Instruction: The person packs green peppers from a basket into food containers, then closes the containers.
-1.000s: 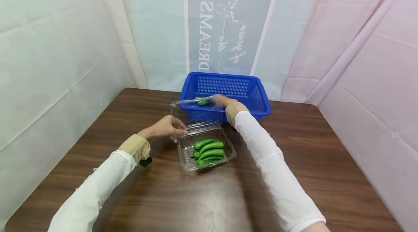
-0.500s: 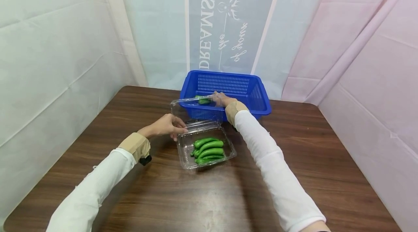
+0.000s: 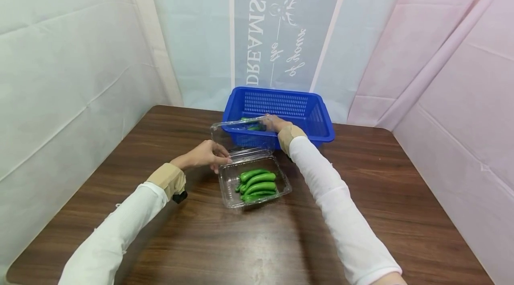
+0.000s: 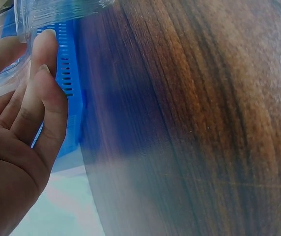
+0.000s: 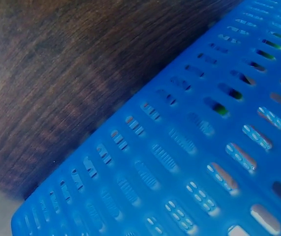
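A clear plastic clamshell container (image 3: 225, 196) stands on the table with its lid raised, several green chili peppers (image 3: 259, 184) lying in its base. My left hand (image 3: 205, 154) pinches the container's back left corner by the hinge. In the left wrist view, the thumb and index finger (image 4: 44, 51) meet at the clear plastic edge. Behind the lid is a blue basket (image 3: 327, 135). My right hand (image 3: 275, 123) reaches over its front rim, beside green peppers (image 3: 254, 127) inside. The lid's glare blurs those fingers, so their grip is unclear. Only the basket's slotted wall (image 5: 145, 147) fills most of the right wrist view.
The brown wooden table (image 3: 257, 249) extends around the container and basket. White cloth walls (image 3: 72, 75) rise at the sides, and a printed curtain (image 3: 277, 30) hangs behind the basket. The raised lid (image 3: 245, 135) stands between the container's base and the basket.
The green peppers in the basket have shifted slightly beside my right hand's fingers. My left hand and the container keep their places; the view has moved a little.
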Action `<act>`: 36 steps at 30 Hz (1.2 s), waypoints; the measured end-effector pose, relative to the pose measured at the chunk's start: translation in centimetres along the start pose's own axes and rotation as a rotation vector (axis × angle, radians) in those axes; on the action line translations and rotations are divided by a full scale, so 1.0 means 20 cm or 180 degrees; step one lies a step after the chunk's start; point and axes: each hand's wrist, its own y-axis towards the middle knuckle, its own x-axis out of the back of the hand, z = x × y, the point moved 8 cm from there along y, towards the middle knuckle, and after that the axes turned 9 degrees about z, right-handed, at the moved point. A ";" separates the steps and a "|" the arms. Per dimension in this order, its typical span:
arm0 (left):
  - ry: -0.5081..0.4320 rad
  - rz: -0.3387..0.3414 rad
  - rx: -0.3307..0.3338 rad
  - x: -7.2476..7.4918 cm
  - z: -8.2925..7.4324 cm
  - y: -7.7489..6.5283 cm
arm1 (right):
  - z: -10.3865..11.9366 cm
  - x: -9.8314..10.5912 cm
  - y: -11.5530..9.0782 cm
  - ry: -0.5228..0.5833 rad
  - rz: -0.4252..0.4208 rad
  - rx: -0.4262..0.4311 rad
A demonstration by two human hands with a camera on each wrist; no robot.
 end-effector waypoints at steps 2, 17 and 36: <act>-0.0021 0.0005 0.0002 -0.01 -0.01 0.00 | 0.02 0.01 -0.05 0.0129 0.0031 -0.0038; -0.0042 0.0037 0.0059 -0.03 -0.04 0.03 | 0.06 0.08 -0.21 -0.0114 0.0017 0.0340; 0.0026 -0.0036 0.0073 0.00 -0.04 -0.02 | 1.09 0.84 -1.48 -0.0084 -0.0354 -0.0190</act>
